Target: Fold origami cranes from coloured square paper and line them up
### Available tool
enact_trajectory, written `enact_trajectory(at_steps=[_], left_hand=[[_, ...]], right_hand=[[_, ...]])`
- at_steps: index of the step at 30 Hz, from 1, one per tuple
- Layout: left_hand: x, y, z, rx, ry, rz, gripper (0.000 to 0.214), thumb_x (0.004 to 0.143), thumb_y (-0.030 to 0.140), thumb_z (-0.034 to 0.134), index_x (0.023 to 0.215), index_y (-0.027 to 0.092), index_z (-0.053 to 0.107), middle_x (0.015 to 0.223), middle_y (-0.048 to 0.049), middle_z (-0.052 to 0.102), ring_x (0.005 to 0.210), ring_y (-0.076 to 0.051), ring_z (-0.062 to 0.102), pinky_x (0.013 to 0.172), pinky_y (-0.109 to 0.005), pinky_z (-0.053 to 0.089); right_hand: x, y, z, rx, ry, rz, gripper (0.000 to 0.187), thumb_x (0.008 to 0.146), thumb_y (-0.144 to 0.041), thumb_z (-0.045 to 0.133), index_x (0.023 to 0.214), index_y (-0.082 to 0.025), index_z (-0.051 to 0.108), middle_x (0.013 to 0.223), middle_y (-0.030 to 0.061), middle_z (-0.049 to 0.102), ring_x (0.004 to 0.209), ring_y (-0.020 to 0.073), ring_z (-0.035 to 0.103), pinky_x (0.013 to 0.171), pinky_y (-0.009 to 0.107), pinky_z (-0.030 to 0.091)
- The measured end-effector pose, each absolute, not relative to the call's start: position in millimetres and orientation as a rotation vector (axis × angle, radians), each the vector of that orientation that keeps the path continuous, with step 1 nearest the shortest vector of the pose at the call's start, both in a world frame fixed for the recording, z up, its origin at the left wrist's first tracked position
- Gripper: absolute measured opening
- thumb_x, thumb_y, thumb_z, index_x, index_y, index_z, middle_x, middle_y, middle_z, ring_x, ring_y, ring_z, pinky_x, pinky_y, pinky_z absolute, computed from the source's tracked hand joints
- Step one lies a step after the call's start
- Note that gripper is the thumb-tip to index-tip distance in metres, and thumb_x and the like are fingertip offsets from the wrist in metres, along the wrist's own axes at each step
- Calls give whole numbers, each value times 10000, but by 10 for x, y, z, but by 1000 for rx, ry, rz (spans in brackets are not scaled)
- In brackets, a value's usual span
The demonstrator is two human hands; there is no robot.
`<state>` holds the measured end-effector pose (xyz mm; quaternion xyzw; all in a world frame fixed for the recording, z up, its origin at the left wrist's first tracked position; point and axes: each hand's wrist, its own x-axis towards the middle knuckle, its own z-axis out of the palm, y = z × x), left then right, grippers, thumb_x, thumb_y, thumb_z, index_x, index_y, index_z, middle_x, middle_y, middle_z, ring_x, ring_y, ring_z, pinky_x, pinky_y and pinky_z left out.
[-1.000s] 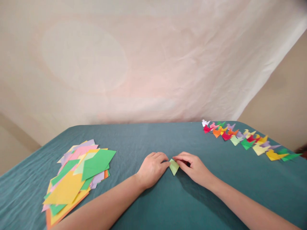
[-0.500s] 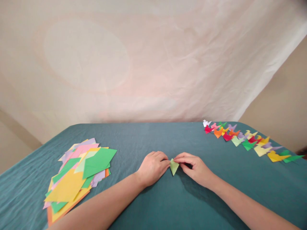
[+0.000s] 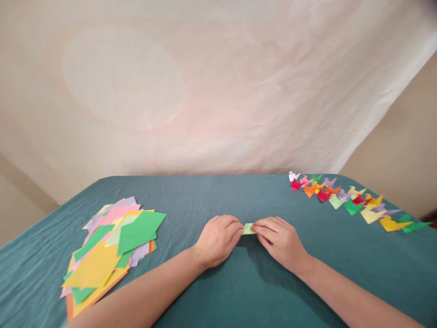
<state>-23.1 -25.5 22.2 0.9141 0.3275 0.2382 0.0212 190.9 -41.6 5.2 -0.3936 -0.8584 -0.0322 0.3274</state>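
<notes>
A small folded piece of light green paper [image 3: 247,228] is held between my two hands near the middle of the table. My left hand [image 3: 219,240] pinches its left end, fingers curled and thumb pressed against it. On the other side, my right hand [image 3: 279,239] pinches the right end between thumb and fingertips. Only a short band of the paper shows; its ends are hidden by the fingers.
A loose pile of coloured paper sheets [image 3: 99,264] lies on the left of the green-covered table [image 3: 205,196]. Several folded paper birds [image 3: 370,214] stand in rows along the right side. A pale cloth [image 3: 218,91] hangs behind the table.
The green paper showed a downward-pointing kite shape earlier; now a short, flat band shows. My right hand has shifted slightly right, while my left has hardly moved.
</notes>
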Motion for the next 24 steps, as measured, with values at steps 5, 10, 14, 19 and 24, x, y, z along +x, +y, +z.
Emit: enact_trajectory(at_steps=[5,10,14,19,24], left_hand=[[-243,-251,211,2834,1003,732,264,881,350,475,1069,184,556,1031,-69,597,954,-193,552,834,-337,439],[-258,-224,185,2843,1012,665,236,884,301,473,1075,192,559,1024,-61,596,947,-192,546,827,-330,434],[-255,-213,181,2846,1014,610,226,890,277,462,1074,202,570,1010,-53,592,941,-187,539,827,-328,426],[-245,-205,184,2855,990,563,215,895,274,456,1047,200,589,997,-48,589,940,-186,529,835,-330,415],[-244,-197,177,2862,959,520,195,897,248,449,989,200,615,975,-34,583,954,-181,512,850,-328,400]], right_hand=[[1899,-471,113,-1068,-2377,-404,225,890,-145,437,943,-179,653,860,72,655,834,197,557,780,362,382],[1830,-523,93,-1117,-2465,-534,223,888,-115,426,943,-164,636,819,78,630,799,205,520,786,376,359],[1792,-531,82,-1123,-2498,-510,219,889,-107,417,896,-163,629,785,69,607,763,195,501,770,365,358],[1779,-520,75,-1117,-2519,-406,202,893,-128,426,876,-164,623,787,60,598,771,190,501,762,351,360],[1784,-510,70,-1145,-2482,-282,181,878,-133,459,847,-172,633,790,57,602,785,185,513,756,339,361]])
